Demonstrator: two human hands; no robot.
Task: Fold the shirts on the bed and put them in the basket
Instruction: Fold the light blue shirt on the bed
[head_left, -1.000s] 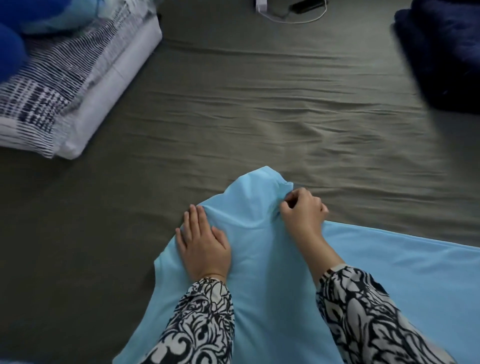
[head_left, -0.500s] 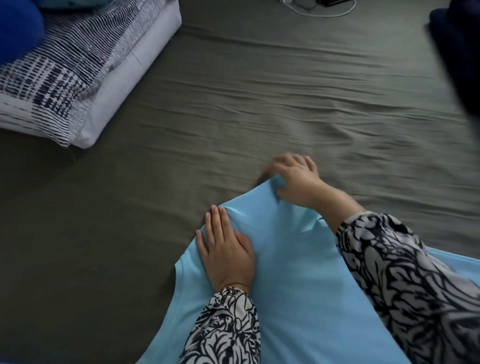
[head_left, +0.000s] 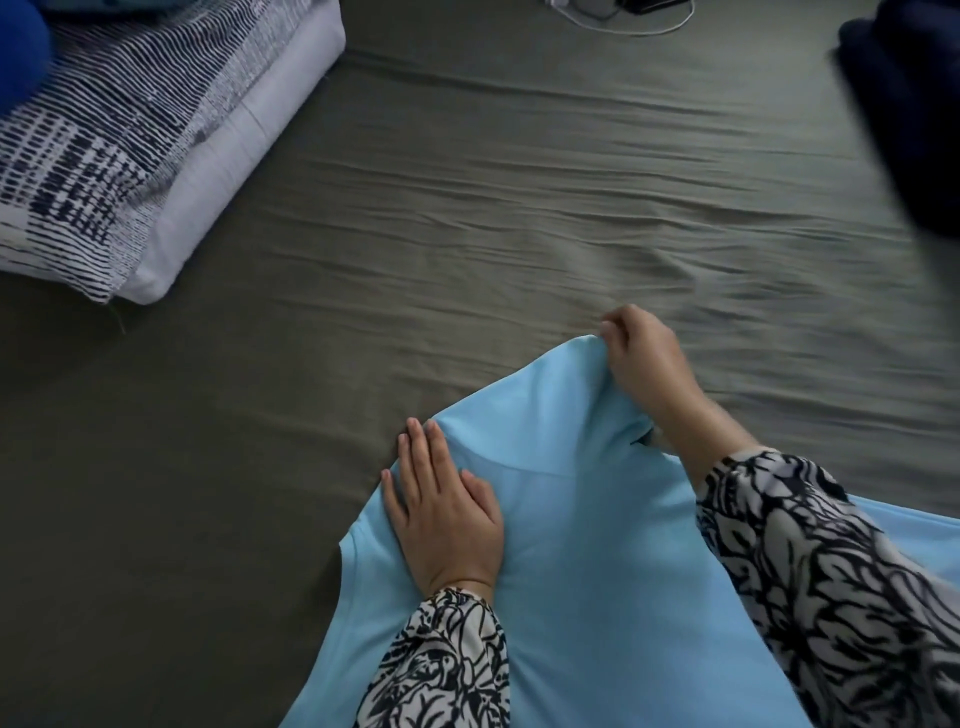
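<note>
A light blue shirt (head_left: 582, 561) lies spread on the grey-green bed sheet (head_left: 467, 218) at the lower middle and right of the head view. My left hand (head_left: 441, 509) lies flat on the shirt's left part, fingers straight, pressing it down. My right hand (head_left: 644, 358) pinches the shirt's far corner and holds it stretched away from me, a little above the sheet. Both forearms wear black-and-white patterned sleeves. No basket is in view.
A folded stack of black-and-white patterned bedding (head_left: 130, 140) sits at the upper left, with something blue (head_left: 21, 47) on top. A dark navy cloth pile (head_left: 914, 104) fills the upper right. A white cable (head_left: 639, 23) lies at the far edge.
My right hand has pulled the shirt's far corner further out and to the right, stretching the cloth. My left hand stays pressed flat on the shirt.
</note>
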